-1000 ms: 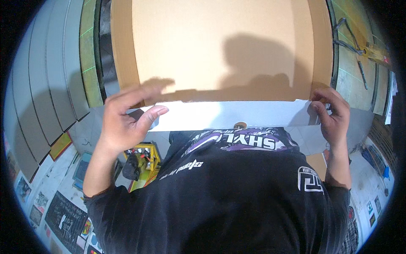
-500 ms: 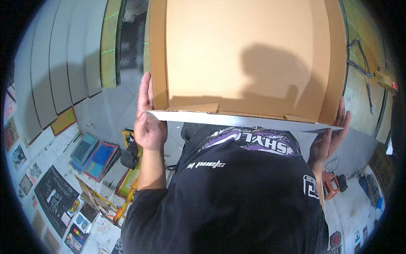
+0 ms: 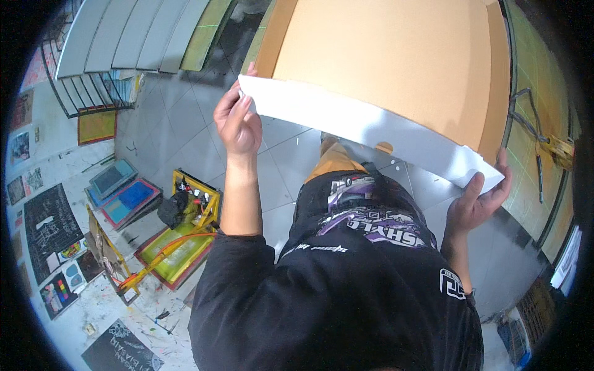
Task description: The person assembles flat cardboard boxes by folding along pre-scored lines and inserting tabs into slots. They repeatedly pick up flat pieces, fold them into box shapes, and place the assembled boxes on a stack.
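Observation:
A large shallow cardboard box (image 3: 383,43), tan inside and white outside, reaches out in front of me past the upper edge of the view. Its white near wall (image 3: 346,116) slants down to the right. At the near left corner my left hand (image 3: 240,127) is closed on the box, thumb against the white wall and fingers partly hidden behind it. My right hand (image 3: 473,207) grips the near right corner, its thumb on the white face and its fingers up along the outer right side. The far end of the box lies out of view.
Grey panels (image 3: 133,37) stand in a row at upper left. A greenish board surface (image 3: 541,93) with a grey cable (image 3: 526,117) runs along the right. Framed screens (image 3: 133,201) and a yellow-framed stand (image 3: 210,198) are at left. Tiled floor (image 3: 275,167) shows below the box.
The box has tilted so more of its white near wall shows, and its right corner sits lower than its left. Both hands kept hold of it. The view has swung to the right.

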Demonstrator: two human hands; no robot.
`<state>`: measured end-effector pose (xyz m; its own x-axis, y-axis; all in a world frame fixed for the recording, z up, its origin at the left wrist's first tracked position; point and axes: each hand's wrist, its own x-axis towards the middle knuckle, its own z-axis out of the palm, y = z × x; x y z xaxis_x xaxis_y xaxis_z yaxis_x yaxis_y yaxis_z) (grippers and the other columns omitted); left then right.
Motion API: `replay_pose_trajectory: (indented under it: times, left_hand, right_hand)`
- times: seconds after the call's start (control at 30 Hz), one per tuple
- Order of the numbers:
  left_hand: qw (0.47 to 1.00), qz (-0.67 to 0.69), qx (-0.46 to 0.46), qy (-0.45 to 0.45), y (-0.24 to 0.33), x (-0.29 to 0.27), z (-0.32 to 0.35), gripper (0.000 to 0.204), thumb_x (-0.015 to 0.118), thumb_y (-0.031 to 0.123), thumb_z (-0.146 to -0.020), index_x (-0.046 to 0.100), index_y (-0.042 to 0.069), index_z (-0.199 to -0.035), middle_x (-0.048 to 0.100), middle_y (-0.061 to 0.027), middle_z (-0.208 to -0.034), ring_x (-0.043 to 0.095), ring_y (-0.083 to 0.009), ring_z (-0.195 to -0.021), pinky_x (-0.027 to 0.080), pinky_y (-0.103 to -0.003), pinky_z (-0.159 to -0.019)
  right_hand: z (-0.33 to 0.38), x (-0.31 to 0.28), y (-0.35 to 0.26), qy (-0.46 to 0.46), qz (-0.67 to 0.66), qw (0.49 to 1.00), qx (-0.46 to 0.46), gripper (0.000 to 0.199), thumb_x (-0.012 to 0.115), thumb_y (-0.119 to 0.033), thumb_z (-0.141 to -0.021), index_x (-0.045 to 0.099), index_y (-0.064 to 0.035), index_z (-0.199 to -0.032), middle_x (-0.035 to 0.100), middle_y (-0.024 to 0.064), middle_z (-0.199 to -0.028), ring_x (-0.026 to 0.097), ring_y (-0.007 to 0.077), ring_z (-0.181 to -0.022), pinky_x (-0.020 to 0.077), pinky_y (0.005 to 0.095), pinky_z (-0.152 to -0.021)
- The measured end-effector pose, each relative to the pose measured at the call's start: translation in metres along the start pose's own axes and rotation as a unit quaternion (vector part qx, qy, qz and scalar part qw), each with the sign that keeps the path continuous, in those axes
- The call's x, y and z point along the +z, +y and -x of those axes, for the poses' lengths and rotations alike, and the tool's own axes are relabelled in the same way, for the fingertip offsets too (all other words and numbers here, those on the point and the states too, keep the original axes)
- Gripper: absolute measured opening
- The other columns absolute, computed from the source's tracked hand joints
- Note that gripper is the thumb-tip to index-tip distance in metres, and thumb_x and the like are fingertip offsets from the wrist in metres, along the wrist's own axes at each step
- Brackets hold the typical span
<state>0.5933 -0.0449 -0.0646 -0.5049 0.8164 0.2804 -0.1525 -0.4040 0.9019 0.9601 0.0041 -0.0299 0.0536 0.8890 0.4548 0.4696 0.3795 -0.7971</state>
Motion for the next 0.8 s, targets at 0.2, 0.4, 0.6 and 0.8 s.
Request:
replay_pose_trajectory:
  times: [0.2, 0.4, 0.6, 0.8]
  left_hand:
    - [0.992, 0.091, -0.067, 0.061, 0.005, 0.011, -0.004, 0.023, 0.055, 0.006, -0.089, 0.060, -0.006, -0.107, 0.058, -0.0228, -0.116, 0.046, -0.0313, -0.123, 0.035, -0.040, -0.103]
    - [0.989, 0.065, -0.062, 0.117, 0.007, 0.017, -0.007, 0.019, 0.058, 0.002, -0.086, 0.062, -0.005, -0.104, 0.057, -0.0224, -0.118, 0.050, -0.0284, -0.119, 0.038, -0.037, -0.101]
    - [0.848, -0.440, 0.288, 0.058, -0.002, 0.032, 0.007, 0.022, 0.053, 0.003, -0.088, 0.061, -0.002, -0.109, 0.050, -0.0239, -0.128, 0.044, -0.0320, -0.124, 0.033, -0.042, -0.103]
    - [0.790, -0.503, 0.333, -0.112, -0.009, 0.007, 0.004, 0.085, 0.071, 0.040, -0.074, 0.037, -0.011, -0.132, 0.035, -0.0312, -0.137, 0.035, -0.0412, -0.129, 0.023, -0.048, -0.106]
  right_hand:
    - [0.000, 0.002, 0.006, 0.028, -0.022, 0.999, 0.003, 0.045, 0.049, -0.007, -0.090, 0.029, 0.0077, -0.128, 0.040, 0.0241, -0.131, 0.040, 0.0293, -0.122, 0.0299, 0.0388, -0.104]
    - [0.000, 0.003, 0.000, 0.045, -0.016, 0.998, 0.035, 0.047, 0.053, -0.010, -0.090, 0.030, 0.0068, -0.128, 0.041, 0.0229, -0.131, 0.039, 0.0304, -0.123, 0.0280, 0.0394, -0.105]
    - [0.006, 0.002, 0.019, 0.095, 0.079, 0.985, -0.124, 0.044, 0.056, -0.011, -0.088, 0.038, 0.0038, -0.125, 0.040, 0.0225, -0.130, 0.036, 0.0341, -0.125, 0.0274, 0.0424, -0.105]
    - [0.003, -0.011, 0.026, 0.020, 0.231, 0.941, -0.246, 0.061, 0.062, -0.032, -0.082, 0.042, 0.0011, -0.129, 0.038, 0.0258, -0.135, 0.036, 0.0386, -0.126, 0.0297, 0.0469, -0.102]
